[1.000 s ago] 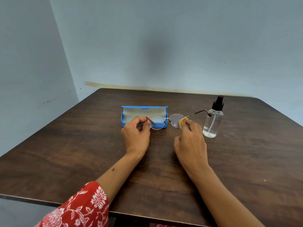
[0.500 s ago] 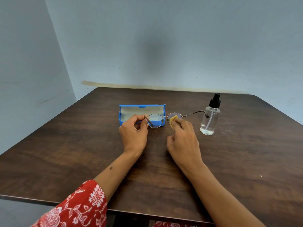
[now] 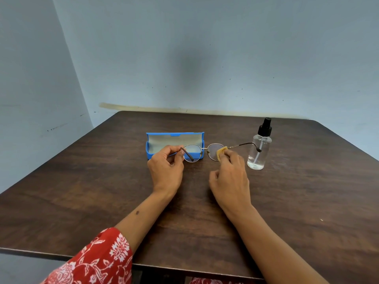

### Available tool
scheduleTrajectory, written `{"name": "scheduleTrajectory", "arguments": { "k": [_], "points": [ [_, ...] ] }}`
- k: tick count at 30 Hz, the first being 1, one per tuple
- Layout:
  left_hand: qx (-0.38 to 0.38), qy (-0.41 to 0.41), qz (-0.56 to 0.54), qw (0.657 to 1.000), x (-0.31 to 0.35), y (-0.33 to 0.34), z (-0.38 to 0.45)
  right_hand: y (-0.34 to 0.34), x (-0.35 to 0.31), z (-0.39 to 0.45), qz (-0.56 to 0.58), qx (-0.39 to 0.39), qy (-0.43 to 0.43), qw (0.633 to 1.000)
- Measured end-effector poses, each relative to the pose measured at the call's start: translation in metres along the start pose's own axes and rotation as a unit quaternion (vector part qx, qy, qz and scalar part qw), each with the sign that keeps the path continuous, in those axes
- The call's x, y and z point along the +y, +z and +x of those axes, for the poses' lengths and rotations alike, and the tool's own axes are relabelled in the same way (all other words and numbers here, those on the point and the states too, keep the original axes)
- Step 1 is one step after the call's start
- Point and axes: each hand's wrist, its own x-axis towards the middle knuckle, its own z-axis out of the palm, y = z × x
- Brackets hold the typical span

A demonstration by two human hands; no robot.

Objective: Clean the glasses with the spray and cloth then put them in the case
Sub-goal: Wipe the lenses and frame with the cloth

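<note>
Head view: a red floral sleeve (image 3: 98,259) sits nearest, over the dark wooden desk (image 3: 82,201). Farther on, the left hand (image 3: 166,171) pinches the glasses (image 3: 202,151) at their left end, while the right hand (image 3: 229,179) pinches a yellow cloth (image 3: 221,152) against the right lens. Behind the glasses lies the open blue case (image 3: 174,144); the spray (image 3: 259,146) stands upright to the right.

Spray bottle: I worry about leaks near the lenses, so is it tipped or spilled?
No. The spray bottle stands upright on the table, cap on, with no puddle visible. Nothing else stands out.
</note>
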Motion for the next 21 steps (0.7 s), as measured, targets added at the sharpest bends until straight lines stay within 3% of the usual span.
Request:
{"name": "scheduleTrajectory", "arguments": {
  "k": [3,7,12,16,21],
  "points": [
    [0.003,0.003,0.006,1.0,0.0005,-0.0013,0.0003,0.0031,-0.0027,-0.0019,0.003,-0.023,-0.058,0.998],
    [0.003,-0.008,-0.005,1.0,0.0007,0.0,0.0006,-0.0004,0.0003,0.0008,0.004,0.006,0.007,1.0],
    [0.006,-0.009,0.0,1.0,-0.0002,-0.0008,0.0018,0.0039,-0.0015,-0.0014,0.009,-0.008,-0.052,0.999],
    [0.002,0.007,0.014,1.0,0.0003,0.0005,0.0007,-0.0001,0.0024,0.0005,0.002,0.002,0.024,1.0],
    [0.006,0.002,0.006,1.0,-0.0022,0.0,0.0025,0.001,-0.0028,-0.0014,0.012,-0.023,-0.032,0.999]
  ]
}}
